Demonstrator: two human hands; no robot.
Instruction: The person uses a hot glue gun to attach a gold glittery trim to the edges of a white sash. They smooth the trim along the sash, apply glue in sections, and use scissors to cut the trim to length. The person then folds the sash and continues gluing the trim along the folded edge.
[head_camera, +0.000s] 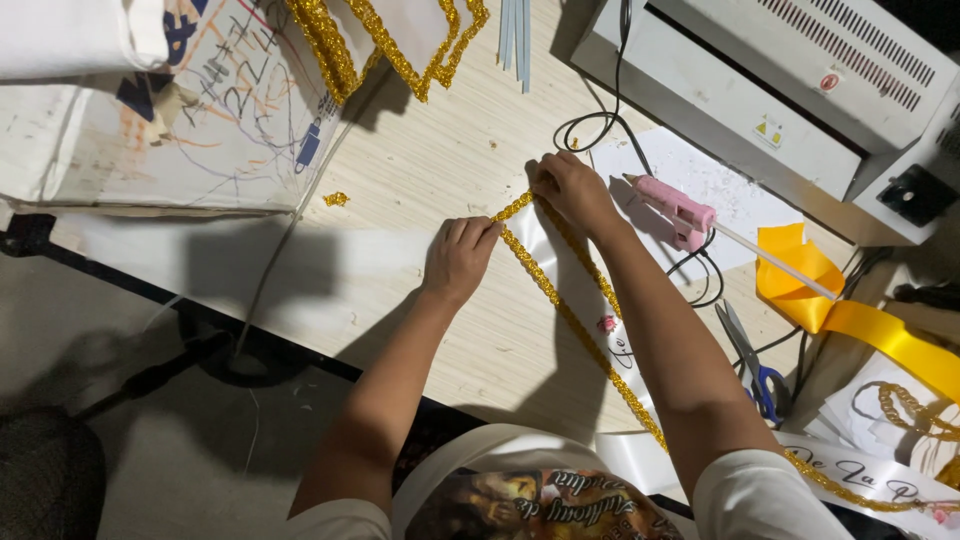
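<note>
We see a white satin sash (560, 262) lying flat on the wooden table (440, 170), running back toward the person's body, with gold glitter trim (560, 300) along both its edges.

Left hand (457, 258): fingers curled, knuckles up, pressing the near trim strip down at the sash's pointed end. Right hand (572, 190): closed in a pinch on the trim at the tip, where the two gold strips meet.

Handling, our judgement: the sash is light, limp and slippery, and it creases easily. The trim is soft and bends freely but has a rough face. It is best gripped at the trim edge, close to the point being pressed.

Nearby: a pink glue gun (672, 207) just right of the right hand, and scissors (750, 365) further along the table.
</note>
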